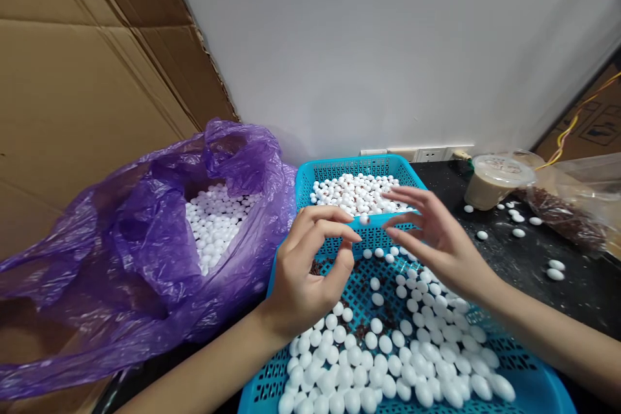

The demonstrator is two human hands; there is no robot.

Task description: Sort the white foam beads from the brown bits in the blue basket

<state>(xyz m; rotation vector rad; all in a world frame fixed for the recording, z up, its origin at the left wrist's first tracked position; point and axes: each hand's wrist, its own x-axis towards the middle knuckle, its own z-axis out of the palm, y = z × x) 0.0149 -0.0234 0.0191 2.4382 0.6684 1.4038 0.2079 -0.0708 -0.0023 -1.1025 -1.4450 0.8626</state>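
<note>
My left hand (310,265) hovers over the near blue basket (543,375), thumb and fingertips pinched together; whatever they hold, if anything, is too small to make out. Opposite it, my right hand (429,233) is open, its fingers spread and empty. Between the two hands a single white ball with a brown mark (364,219) appears in front of the far basket's rim, apart from the fingers. Many white egg-shaped balls (369,362) fill the front of the near basket, with dark brown bits (361,330) among them. The far blue basket (305,174) holds smaller-looking white balls with brown marks (356,191).
To the left, a purple plastic bag (160,259) gapes around more white balls (216,220), beside cardboard (87,90). At right on the black table (514,272) stand a lidded cup (499,178), a clear bag of brown bits (567,213) and loose balls (555,270). Sockets (431,154) line the wall.
</note>
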